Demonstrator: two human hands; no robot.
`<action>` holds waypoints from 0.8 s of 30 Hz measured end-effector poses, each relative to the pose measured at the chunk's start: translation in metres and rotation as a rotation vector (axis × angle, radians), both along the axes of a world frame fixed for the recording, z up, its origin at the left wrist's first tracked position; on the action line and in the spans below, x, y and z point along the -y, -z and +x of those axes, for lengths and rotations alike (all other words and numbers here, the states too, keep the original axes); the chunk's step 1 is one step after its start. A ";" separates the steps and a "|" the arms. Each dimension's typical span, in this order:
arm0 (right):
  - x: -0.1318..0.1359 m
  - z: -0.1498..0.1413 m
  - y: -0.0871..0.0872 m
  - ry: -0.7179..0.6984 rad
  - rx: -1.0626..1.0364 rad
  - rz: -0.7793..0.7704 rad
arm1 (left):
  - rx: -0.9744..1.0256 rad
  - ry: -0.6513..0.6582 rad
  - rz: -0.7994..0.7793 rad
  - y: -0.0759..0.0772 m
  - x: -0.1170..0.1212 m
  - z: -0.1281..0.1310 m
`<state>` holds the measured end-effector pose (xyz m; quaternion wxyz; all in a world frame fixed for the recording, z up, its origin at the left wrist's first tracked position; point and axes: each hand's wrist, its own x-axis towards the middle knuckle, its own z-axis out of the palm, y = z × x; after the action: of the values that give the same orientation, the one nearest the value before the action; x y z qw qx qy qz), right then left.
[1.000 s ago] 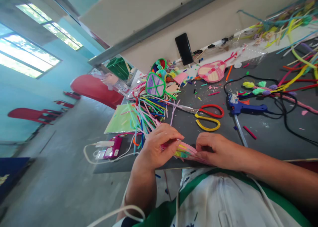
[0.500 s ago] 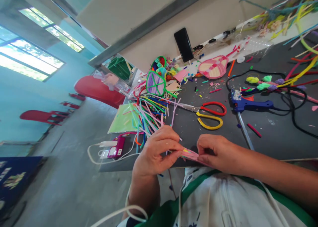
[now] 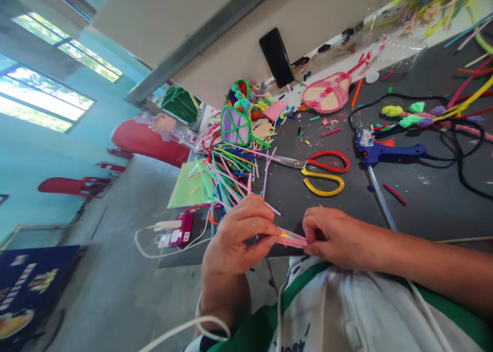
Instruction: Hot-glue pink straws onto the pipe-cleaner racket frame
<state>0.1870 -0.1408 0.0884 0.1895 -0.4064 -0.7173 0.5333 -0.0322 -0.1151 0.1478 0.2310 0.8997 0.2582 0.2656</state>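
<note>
Pink craft piece point(image 3: 295, 240) with yellow streaks is pinched from both sides by the left hand point(image 3: 242, 231) and the right hand point(image 3: 327, 234), at the near side of the table point(image 3: 442, 203); scissors point(image 3: 298, 163) are laid farther.

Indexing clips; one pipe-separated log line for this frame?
left hand: pinching pink piece | right hand: pinching its other end | scissors: on table | glue gun: on table

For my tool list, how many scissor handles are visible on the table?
2: the red handle, left of the glue gun, and the yellow handle, nearer to the right hand. Others could hide under the pile of sticks.
</note>
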 end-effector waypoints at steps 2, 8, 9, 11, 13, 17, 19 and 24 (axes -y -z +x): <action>-0.003 -0.001 0.000 0.005 0.013 -0.014 | -0.003 -0.003 -0.003 0.001 0.000 0.000; -0.005 -0.003 0.004 0.034 -0.079 -0.062 | -0.033 0.012 -0.007 0.004 -0.004 -0.007; -0.004 -0.004 0.005 0.047 -0.108 -0.043 | -0.044 0.031 -0.015 0.004 -0.006 -0.008; -0.001 -0.004 0.009 0.078 -0.154 0.022 | -0.062 0.068 -0.038 0.003 -0.011 -0.008; 0.002 -0.003 0.014 0.103 -0.179 0.091 | -0.080 0.093 -0.056 0.002 -0.015 -0.008; 0.004 -0.002 0.018 0.108 -0.200 0.135 | -0.085 0.089 -0.066 0.001 -0.018 -0.005; 0.002 -0.002 0.018 0.110 -0.197 0.099 | -0.079 0.079 -0.065 0.001 -0.017 -0.003; 0.001 0.002 0.008 0.066 -0.152 0.049 | -0.091 0.081 -0.060 -0.003 -0.014 -0.001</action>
<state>0.1893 -0.1416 0.0800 0.2708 -0.3835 -0.7000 0.5382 -0.0331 -0.1012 0.1510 0.2562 0.9132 0.2398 0.2073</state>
